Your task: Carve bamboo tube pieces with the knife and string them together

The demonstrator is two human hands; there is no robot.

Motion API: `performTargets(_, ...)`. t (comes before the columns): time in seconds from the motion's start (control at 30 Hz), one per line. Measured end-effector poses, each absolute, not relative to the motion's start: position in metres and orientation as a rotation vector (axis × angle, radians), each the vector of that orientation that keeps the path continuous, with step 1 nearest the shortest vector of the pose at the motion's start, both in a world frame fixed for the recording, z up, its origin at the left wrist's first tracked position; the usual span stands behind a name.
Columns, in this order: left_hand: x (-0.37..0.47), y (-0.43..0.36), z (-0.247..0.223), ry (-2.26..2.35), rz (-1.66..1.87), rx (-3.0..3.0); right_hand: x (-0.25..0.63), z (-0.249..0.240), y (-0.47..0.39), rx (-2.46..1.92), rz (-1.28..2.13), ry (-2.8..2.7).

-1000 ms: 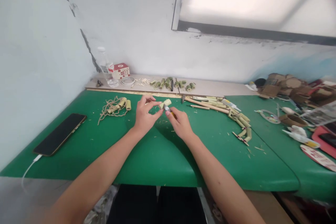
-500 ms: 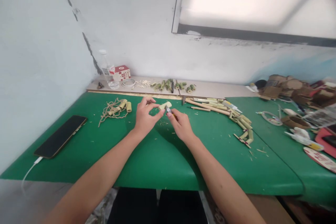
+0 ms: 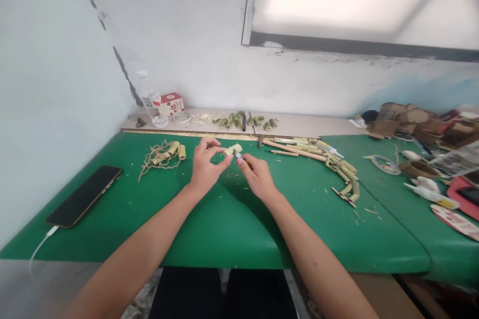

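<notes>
Between thumb and fingers, my left hand [image 3: 208,162] pinches a short pale-green bamboo piece [image 3: 233,149] above the green mat [image 3: 209,239]. My right hand [image 3: 258,174] is closed round a utility knife [image 3: 240,156], whose blade touches the bamboo's near side. Most of the knife's handle is hidden in the fingers. Small shavings lie on the mat below. Left of my hands are bamboo tubes [image 3: 181,152] beside a tangle of brown cord [image 3: 149,159].
A phone [image 3: 85,196] on a white cable lies left. At the back stand a plastic bottle [image 3: 151,102], a red-white box [image 3: 172,104] and cut bamboo pieces [image 3: 238,119]. Right are a hammer [image 3: 292,148], jointed bamboo segments [image 3: 348,174] and cardboard clutter [image 3: 407,117].
Both hands stay nearly in place, with the bamboo and knife still held. The view has shifted slightly, so the surroundings sit a little further left.
</notes>
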State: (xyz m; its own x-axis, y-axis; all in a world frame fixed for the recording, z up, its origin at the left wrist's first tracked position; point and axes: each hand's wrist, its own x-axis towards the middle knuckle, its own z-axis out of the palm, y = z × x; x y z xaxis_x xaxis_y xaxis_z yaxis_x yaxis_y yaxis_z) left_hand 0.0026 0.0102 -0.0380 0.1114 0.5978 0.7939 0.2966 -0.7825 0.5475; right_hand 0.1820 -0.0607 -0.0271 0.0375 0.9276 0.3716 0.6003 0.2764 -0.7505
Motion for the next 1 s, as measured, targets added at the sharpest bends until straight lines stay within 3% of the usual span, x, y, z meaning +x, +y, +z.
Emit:
performTargets(0.3,0.002,0.004,-0.03,0.903,1.767,2.131,0.193,-0.027,-0.056,-1.51,0.369,-1.449)
performTargets(1.0,0.003,0.008,-0.033,0.848,1.796,2.149,0.177,-0.026,-0.064,-1.379,0.51,-1.658)
